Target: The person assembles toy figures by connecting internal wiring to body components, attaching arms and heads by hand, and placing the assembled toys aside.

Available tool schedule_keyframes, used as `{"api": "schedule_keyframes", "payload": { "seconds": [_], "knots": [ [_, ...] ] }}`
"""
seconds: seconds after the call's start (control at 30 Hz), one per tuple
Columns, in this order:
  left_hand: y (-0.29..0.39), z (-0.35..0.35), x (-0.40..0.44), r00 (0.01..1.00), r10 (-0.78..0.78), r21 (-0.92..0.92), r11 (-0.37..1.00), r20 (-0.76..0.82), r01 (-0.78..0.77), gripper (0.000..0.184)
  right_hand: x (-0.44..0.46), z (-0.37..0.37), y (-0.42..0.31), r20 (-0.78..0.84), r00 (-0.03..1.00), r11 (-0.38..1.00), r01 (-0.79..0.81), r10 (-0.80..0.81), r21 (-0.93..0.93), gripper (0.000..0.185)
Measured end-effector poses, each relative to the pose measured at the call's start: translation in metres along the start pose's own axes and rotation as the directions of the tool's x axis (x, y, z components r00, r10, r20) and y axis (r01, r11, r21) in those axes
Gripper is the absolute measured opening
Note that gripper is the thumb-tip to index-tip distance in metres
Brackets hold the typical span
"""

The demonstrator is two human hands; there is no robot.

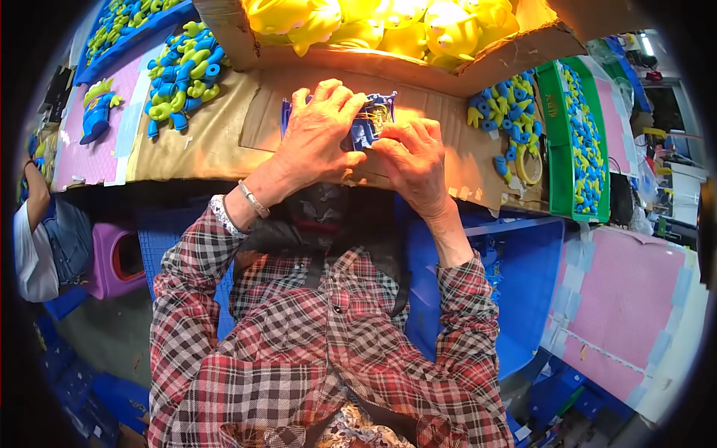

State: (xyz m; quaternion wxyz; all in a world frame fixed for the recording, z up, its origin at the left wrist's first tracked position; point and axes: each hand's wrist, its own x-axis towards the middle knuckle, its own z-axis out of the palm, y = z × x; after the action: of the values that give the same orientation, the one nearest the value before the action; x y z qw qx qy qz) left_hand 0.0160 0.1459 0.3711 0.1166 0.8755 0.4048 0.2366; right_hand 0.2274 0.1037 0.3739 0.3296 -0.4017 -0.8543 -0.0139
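Observation:
A blue plastic housing (361, 135) with thin wires (378, 112) showing inside lies on the cardboard (254, 134) in front of the body. Across its left part rests my left hand (321, 131), its fingers bent over the top and its thumb at the lower edge, holding it. My right hand (413, 153) is at the housing's right side, thumb and fingertips pinched together beside the wires. Whatever is between those fingertips is too small to make out.
Behind the hands stands a cardboard box (358, 58) of yellow figures (403, 26). Blue and yellow-green parts (183, 78) lie at left, more (511, 108) at right beside a tape roll (529, 166) and green tray (554, 149). A blue bin (523, 299) stands below; another person (45, 231) is at far left.

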Motion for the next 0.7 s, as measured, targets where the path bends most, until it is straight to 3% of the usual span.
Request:
{"api": "schedule_keyframes", "payload": {
  "seconds": [0.33,0.37,0.53,0.6,0.67,0.7],
  "knots": [
    [-0.001,0.005,0.004,0.999,-0.014,0.011,1.000,-0.030,0.014,0.080,-0.019,0.013,-0.015,-0.090,0.996,1.000,0.000,0.002,0.023,0.017],
    [0.000,0.004,0.004,0.999,-0.014,0.013,1.000,-0.029,0.014,0.080,-0.024,0.015,-0.014,-0.094,0.995,0.998,-0.032,0.038,0.061,0.030],
    [-0.002,0.002,0.003,1.000,-0.016,0.005,1.000,-0.027,0.016,0.082,-0.033,0.000,-0.036,-0.110,0.986,0.980,-0.107,0.126,0.165,0.023],
    [-0.005,0.002,0.002,1.000,-0.001,-0.033,0.999,-0.027,0.000,0.085,-0.033,-0.009,-0.036,-0.116,0.968,0.959,-0.194,0.221,0.209,0.019],
    [-0.001,0.003,0.001,0.973,0.073,-0.013,0.997,-0.219,-0.078,0.073,-0.028,-0.018,-0.021,-0.140,0.919,0.915,-0.331,0.368,0.231,0.016],
    [0.001,0.003,0.002,0.943,0.114,0.003,0.993,-0.312,-0.119,0.068,-0.020,-0.022,-0.020,-0.095,0.858,0.806,-0.430,0.505,0.407,0.013]
  ]
}}
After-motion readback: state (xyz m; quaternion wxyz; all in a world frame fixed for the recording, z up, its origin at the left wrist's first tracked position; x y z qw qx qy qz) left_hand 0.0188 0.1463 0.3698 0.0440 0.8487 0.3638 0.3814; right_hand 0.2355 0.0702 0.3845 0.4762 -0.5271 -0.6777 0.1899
